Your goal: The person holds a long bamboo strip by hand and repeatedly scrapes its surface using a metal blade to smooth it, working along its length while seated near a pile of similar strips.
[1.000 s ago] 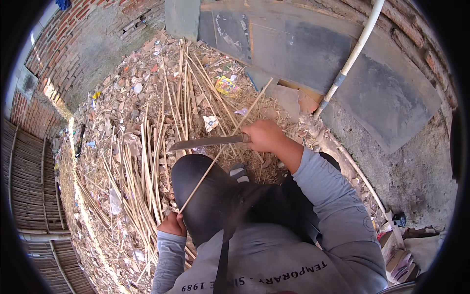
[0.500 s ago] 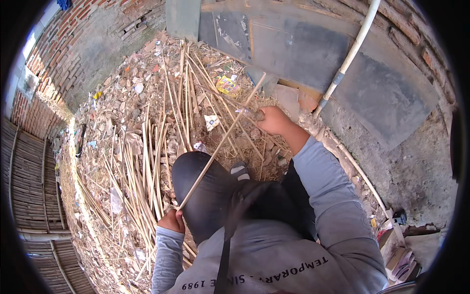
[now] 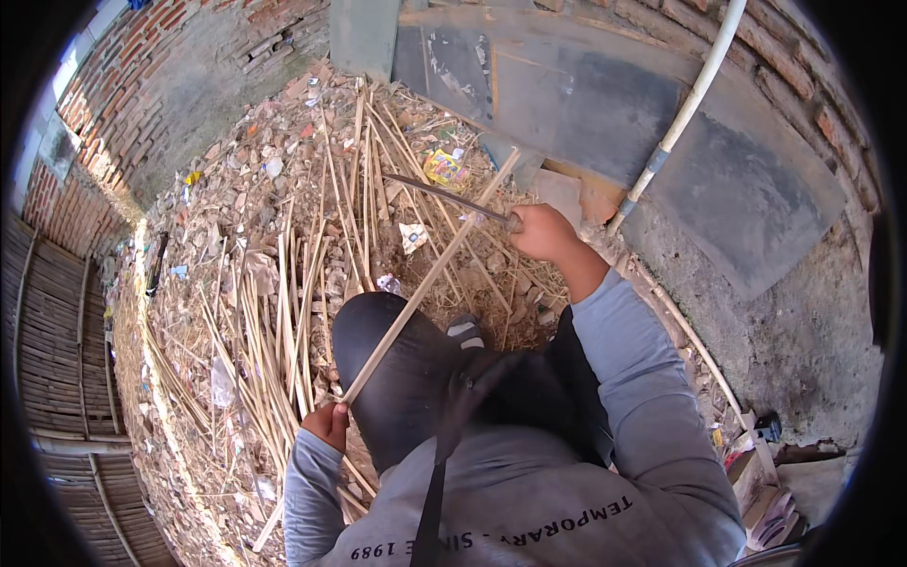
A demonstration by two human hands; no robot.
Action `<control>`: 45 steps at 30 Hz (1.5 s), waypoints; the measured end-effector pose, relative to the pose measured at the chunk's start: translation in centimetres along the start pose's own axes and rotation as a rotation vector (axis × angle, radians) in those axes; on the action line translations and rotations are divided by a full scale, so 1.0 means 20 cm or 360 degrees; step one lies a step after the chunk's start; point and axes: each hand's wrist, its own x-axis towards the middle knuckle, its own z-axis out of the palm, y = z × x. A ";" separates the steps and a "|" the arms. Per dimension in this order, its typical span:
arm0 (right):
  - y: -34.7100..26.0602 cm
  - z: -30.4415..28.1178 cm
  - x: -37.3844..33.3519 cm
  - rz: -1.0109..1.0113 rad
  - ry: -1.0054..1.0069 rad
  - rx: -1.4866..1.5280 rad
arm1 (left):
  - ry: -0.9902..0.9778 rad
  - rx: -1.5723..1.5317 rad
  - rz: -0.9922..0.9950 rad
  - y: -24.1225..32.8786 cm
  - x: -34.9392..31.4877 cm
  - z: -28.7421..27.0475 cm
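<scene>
My left hand [image 3: 326, 425], low beside my left knee, is closed on the near end of a long pale bamboo strip [image 3: 412, 304]. The strip slants over the dark-trousered knee [image 3: 378, 335] to the upper right, its far end in the air. A knife [image 3: 436, 192] with a long dark blade is gripped by its handle in my right hand [image 3: 545, 233]. Its blade points left and crosses the strip near the far end; whether the two touch I cannot tell. More split bamboo strips [image 3: 286, 352] lie left of the knee, and others [image 3: 359, 194] are spread ahead.
Stones, straw and litter cover the ground [image 3: 227, 208], with a yellow wrapper [image 3: 442, 168] among them. Dark panels [image 3: 605, 113] and a white pipe [image 3: 694, 94] lean against the wall on the right. A bamboo-slat fence [image 3: 57, 331] stands at the left.
The knife has turned so its blade now shows clearly across the strip, and my right hand has shifted slightly right. The strip shows a broader face; my left hand has moved slightly left.
</scene>
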 end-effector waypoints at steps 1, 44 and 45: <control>-0.04 -0.01 -0.02 -0.0024 -0.0011 -0.0003 | -0.0056 -0.0013 -0.0027 0.03 -0.01 -0.02; -0.22 0.07 -0.07 -0.0289 -0.0464 -0.0117 | -0.0694 -0.1200 -0.0947 -0.40 -0.10 -0.07; -0.21 0.09 -0.05 -0.0263 -0.0514 -0.0153 | -0.0605 -0.1099 -0.0891 -0.39 -0.13 -0.03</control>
